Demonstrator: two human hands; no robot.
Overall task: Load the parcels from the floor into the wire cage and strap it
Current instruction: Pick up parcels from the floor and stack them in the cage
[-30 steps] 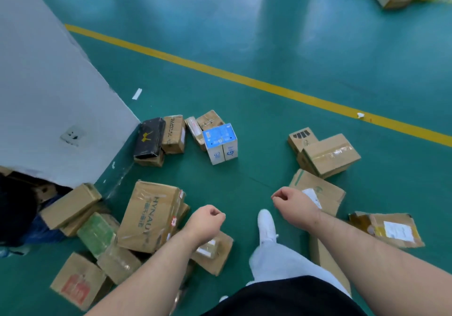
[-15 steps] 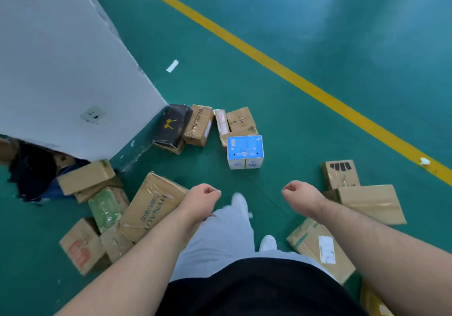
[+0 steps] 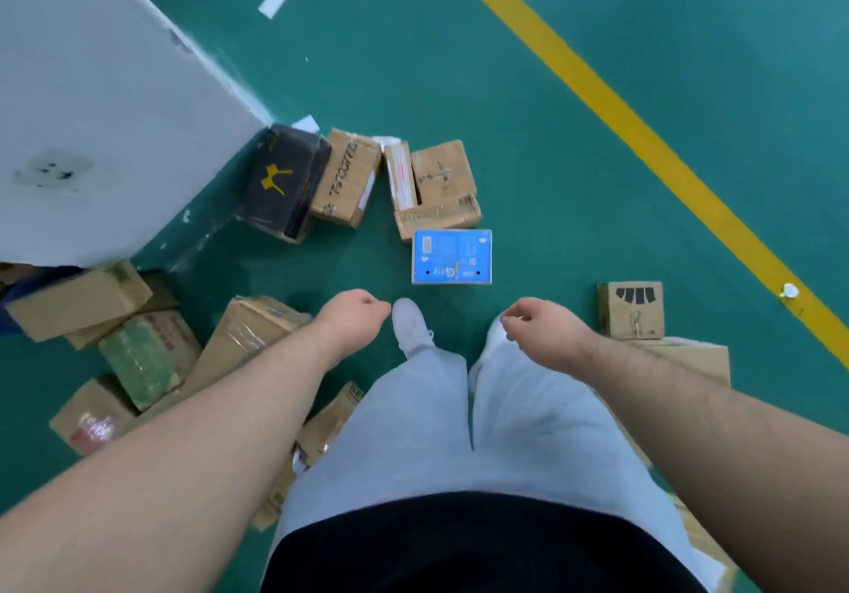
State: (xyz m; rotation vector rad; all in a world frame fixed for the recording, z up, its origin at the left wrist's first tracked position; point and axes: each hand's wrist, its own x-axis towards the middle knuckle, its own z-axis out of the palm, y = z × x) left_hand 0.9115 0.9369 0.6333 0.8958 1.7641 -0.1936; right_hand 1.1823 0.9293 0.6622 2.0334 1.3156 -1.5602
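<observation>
Parcels lie scattered on the green floor. A blue box (image 3: 452, 256) sits just ahead of my white shoes. Beyond it are a brown carton (image 3: 443, 183), a second brown carton (image 3: 347, 179) and a black-wrapped parcel (image 3: 285, 183) against the wall corner. A pile on the left holds a taped carton (image 3: 250, 335), a green-wrapped parcel (image 3: 142, 358) and a long carton (image 3: 78, 300). A small printed carton (image 3: 631, 310) stands on the right. My left hand (image 3: 353, 317) and my right hand (image 3: 537, 326) hang loosely curled above the floor, holding nothing. No wire cage is in view.
A white wall (image 3: 105, 110) with a socket fills the upper left, its corner reaching the black parcel. A yellow floor line (image 3: 643, 133) runs diagonally on the right. Another carton (image 3: 689, 358) lies partly under my right forearm. Paper scraps dot the floor.
I have stepped forward and my view has tilted down; the blue box and the cartons near the wall are now closer. Both hands stay loosely curled and hold nothing.
</observation>
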